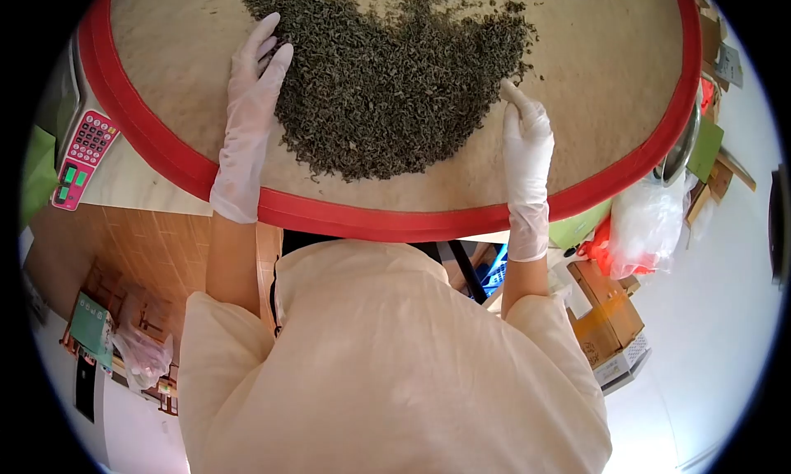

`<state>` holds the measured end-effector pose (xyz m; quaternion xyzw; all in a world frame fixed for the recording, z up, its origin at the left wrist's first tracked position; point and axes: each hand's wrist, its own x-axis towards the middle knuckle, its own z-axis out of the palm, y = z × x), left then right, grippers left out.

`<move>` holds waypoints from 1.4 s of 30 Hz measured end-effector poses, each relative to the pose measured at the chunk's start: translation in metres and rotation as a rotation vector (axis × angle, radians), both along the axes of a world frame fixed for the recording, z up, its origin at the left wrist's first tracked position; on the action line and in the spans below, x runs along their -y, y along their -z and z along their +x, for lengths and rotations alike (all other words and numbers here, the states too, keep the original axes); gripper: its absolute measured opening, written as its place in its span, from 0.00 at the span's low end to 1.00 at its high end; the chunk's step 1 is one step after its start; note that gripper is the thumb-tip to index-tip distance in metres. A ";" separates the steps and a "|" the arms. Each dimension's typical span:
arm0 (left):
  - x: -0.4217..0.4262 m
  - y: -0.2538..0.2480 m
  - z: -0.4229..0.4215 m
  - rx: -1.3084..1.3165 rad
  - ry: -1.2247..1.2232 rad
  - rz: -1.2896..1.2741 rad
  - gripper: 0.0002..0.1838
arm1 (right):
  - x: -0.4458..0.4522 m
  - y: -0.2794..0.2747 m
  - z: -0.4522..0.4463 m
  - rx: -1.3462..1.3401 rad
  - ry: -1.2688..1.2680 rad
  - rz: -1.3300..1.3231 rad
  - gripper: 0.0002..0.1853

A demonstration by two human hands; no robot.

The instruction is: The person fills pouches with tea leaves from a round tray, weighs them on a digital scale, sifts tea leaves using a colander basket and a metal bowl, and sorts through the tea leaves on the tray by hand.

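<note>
A heap of dark, curled dried leaves (379,95) lies on a large round tray with a red cloth rim (371,224). At the heap's left edge is my left hand (259,70) in a thin white glove, its fingers apart and touching the leaves, with nothing held. My right hand (527,132), gloved too, is beside the heap's right edge. Its index finger points toward the leaves and the other fingers are curled under; what they hold, if anything, is hidden. Both wrists cross the near part of the rim.
A scale with a pink keypad (85,149) stands left of the tray. At the right are a metal bowl (682,153), clear plastic bags (647,223) and cardboard boxes (606,309). A green box (91,326) and a pinkish bag (142,354) are at the lower left.
</note>
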<state>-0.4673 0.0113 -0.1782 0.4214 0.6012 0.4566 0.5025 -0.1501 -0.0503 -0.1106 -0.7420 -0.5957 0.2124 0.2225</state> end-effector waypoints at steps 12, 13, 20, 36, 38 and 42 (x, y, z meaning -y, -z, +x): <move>0.058 -0.070 0.015 -0.146 -0.009 -0.216 0.12 | 0.027 0.008 -0.127 0.071 -0.486 0.008 0.07; 0.058 -0.069 0.014 -0.153 -0.010 -0.218 0.12 | 0.029 0.013 -0.130 0.063 -0.486 0.008 0.07; 0.061 -0.059 0.015 0.097 -0.134 -0.360 0.13 | 0.035 0.025 -0.131 0.071 -0.446 -0.068 0.08; 0.089 -0.060 0.057 1.104 0.071 -0.722 0.30 | 0.036 -0.017 -0.111 -0.255 -0.269 0.189 0.10; 0.086 -0.059 0.055 1.200 0.026 -0.710 0.29 | 0.025 -0.006 -0.097 -0.272 -0.081 0.189 0.07; 0.086 -0.053 0.043 1.209 -0.031 -0.684 0.27 | 0.003 0.025 -0.076 0.098 -0.115 0.131 0.16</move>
